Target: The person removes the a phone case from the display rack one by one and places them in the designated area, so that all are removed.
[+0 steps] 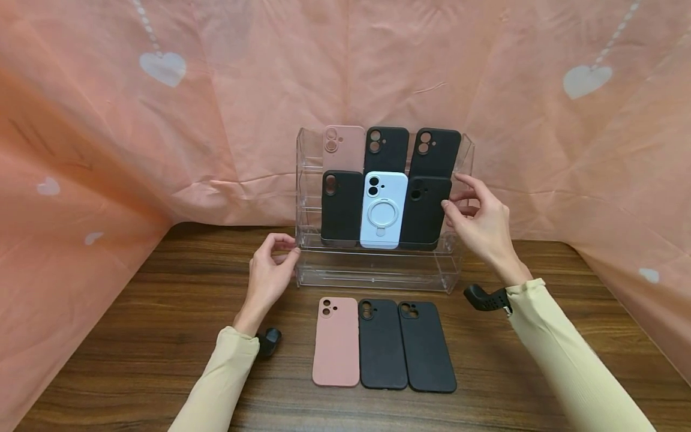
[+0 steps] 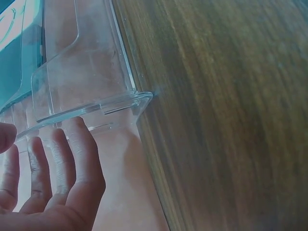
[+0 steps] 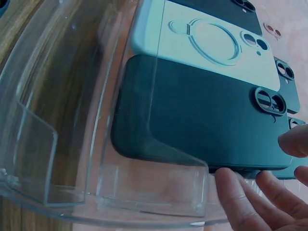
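Note:
A clear acrylic stand [image 1: 372,279] holds phone cases in two upper tiers. In its front row are a black case [image 1: 342,207], a white case with a ring [image 1: 382,231] and another black case [image 1: 423,216]. My right hand [image 1: 483,225] holds that right-hand black case by its outer edge, thumb towards the front and fingers at the side; the right wrist view shows the fingertips along its edge. My left hand [image 1: 270,270] touches the stand's left side with its fingertips, the fingers fairly straight in the left wrist view.
Behind stand a pink case [image 1: 345,150] and two black cases [image 1: 385,150]. On the wooden table [image 1: 135,336], before the stand, lie a pink case [image 1: 336,345] and two black cases [image 1: 382,348] side by side. Pink fabric [image 1: 259,90] with white hearts hangs around.

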The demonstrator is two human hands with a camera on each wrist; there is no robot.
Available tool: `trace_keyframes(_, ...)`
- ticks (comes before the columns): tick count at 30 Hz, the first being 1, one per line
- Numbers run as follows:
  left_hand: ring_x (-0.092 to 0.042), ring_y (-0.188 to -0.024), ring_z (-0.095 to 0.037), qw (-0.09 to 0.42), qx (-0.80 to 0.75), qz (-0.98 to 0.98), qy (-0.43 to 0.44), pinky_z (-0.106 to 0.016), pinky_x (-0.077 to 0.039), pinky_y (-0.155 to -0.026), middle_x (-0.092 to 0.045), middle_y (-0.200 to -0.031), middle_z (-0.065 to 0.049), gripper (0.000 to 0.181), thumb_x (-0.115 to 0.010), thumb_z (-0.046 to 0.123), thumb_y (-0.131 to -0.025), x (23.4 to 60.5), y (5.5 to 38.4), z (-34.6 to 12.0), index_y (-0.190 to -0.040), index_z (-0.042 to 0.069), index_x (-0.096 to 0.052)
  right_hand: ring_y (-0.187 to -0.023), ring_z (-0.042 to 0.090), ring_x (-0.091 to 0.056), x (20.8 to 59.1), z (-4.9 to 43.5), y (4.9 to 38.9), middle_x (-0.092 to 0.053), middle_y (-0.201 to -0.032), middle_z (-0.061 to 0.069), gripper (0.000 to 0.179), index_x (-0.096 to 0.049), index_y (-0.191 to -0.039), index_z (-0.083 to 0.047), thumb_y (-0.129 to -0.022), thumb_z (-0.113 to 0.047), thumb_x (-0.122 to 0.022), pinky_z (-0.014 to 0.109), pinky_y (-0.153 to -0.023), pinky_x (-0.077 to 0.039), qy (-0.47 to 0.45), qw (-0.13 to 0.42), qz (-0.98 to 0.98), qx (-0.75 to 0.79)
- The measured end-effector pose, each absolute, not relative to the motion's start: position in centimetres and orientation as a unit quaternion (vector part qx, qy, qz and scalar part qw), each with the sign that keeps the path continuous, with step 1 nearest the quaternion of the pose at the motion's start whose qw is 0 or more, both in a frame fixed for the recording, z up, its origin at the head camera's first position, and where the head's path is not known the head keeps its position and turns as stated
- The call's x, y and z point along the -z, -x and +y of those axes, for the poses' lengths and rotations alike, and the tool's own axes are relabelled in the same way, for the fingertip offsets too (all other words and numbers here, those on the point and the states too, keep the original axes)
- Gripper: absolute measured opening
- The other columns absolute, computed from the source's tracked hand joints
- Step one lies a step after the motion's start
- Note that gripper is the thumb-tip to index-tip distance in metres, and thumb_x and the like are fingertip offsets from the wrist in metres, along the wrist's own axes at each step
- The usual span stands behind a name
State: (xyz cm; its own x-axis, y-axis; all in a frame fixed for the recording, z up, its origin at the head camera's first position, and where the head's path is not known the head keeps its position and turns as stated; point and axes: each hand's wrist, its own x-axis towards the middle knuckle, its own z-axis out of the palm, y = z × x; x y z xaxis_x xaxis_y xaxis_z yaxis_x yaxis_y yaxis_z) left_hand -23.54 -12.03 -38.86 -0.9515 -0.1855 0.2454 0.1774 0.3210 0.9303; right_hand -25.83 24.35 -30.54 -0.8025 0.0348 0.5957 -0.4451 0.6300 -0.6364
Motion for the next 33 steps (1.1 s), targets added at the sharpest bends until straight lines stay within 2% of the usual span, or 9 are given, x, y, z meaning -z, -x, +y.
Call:
trace_keyframes(7, -0.076, -0.097, -0.036, 0.153, 0.582, -0.799, -0.005, -0.021, -0.059, -0.06, -0.071, -0.112, -0.015, 0.019, -0.069, 0.011, -0.094, 38.8, 23.5, -12.0, -0.113, 0.01, -0.065, -0.066, -0.025, -0.056, 30.5, 24.1, 26.5, -0.07, -0.099, 0.015, 0.047, -0.06, -0.14, -0.016, -0.094, -0.015, -0.069, 0.005, -0.056, -0.045, -0.119, 0.312, -0.868, -0.368)
trace_keyframes(16, -0.075, -0.098, -0.038, 0.154, 0.588, -0.794, -0.001, -0.021, -0.059, -0.058, -0.072, -0.112, -0.016, 0.019, -0.069, 0.011, -0.094, 38.9, 23.6, -12.1, -0.112, 0.01, -0.065, -0.067, -0.011, -0.064, 31.0, 24.2, 26.3, -0.069, -0.103, 0.018, 0.046, -0.06, -0.138, -0.013, -0.093, -0.008, -0.069, 0.005, -0.059, -0.052, -0.133, 0.312, -0.843, -0.417)
trace_keyframes(21, -0.076, -0.097, -0.038, 0.156, 0.588, -0.794, 0.001, -0.021, -0.059, -0.058, -0.072, -0.111, -0.016, 0.019, -0.069, 0.011, -0.094, 38.9, 23.6, -12.1, -0.112, 0.009, -0.065, -0.07, -0.008, -0.063, 31.4, 24.4, 26.6, -0.07, -0.1, 0.018, 0.046, -0.061, -0.136, -0.008, -0.091, 0.0, -0.07, 0.005, -0.062, -0.052, -0.153, 0.32, -0.824, -0.442)
trace_keyframes(24, -0.076, -0.096, -0.037, 0.158, 0.585, -0.795, -0.001, -0.022, -0.06, -0.058, -0.072, -0.11, -0.015, 0.019, -0.069, 0.011, -0.094, 38.8, 23.6, -12.1, -0.112, 0.01, -0.065, -0.073, -0.008, -0.064, 31.3, 24.4, 26.6, -0.068, -0.098, 0.013, 0.046, -0.063, -0.134, -0.007, -0.09, 0.002, -0.071, 0.006, -0.064, -0.053, -0.163, 0.328, -0.813, -0.453)
trace_keyframes(30, -0.076, -0.097, -0.038, 0.154, 0.587, -0.795, 0.0, -0.021, -0.059, -0.058, -0.071, -0.112, -0.016, 0.019, -0.069, 0.011, -0.094, 38.7, 23.5, -12.1, -0.113, 0.009, -0.065, -0.074, -0.002, -0.067, 30.4, 24.1, 25.9, -0.066, -0.095, -0.006, 0.044, -0.065, -0.131, -0.007, -0.089, 0.003, -0.072, 0.007, -0.067, -0.055, -0.162, 0.353, -0.784, -0.485)
trace_keyframes(33, -0.076, -0.098, -0.038, 0.154, 0.587, -0.795, 0.001, -0.02, -0.059, -0.058, -0.071, -0.112, -0.016, 0.019, -0.069, 0.011, -0.094, 38.7, 23.4, -12.1, -0.113, 0.009, -0.065, -0.074, 0.0, -0.068, 29.8, 24.1, 25.6, -0.067, -0.097, -0.011, 0.044, -0.065, -0.131, -0.006, -0.089, 0.004, -0.071, 0.007, -0.069, -0.056, -0.165, 0.365, -0.766, -0.502)
